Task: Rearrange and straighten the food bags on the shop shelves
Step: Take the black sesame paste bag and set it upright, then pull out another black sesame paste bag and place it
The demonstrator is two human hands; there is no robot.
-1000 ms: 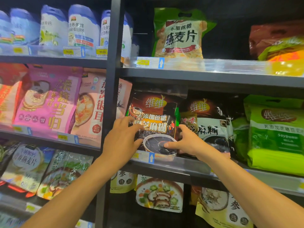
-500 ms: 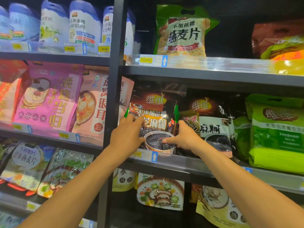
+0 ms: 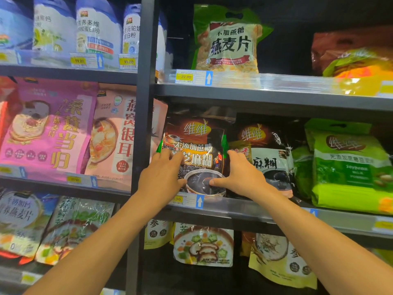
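A dark brown sesame-paste bag [image 3: 196, 143] stands upright at the left end of the middle shelf [image 3: 244, 206]. My left hand [image 3: 161, 175] grips its lower left edge, fingers over the front. My right hand [image 3: 240, 175] holds its lower right edge, thumb pressed on the printed bowl. Right beside it stands a second dark sesame bag [image 3: 263, 154], partly behind my right hand. Bright green soybean-powder bags [image 3: 348, 167] fill the shelf's right end.
A black upright post [image 3: 144, 103] divides the shelves just left of my left hand. Pink bags [image 3: 46, 124] stand left of it. A green oat bag [image 3: 229, 41] stands on the shelf above, and soup-mix bags [image 3: 203, 244] sit on the one below.
Both hands have closed in on the brown sesame bag's lower edges and shifted slightly upward; the bag now stands a little straighter against the post.
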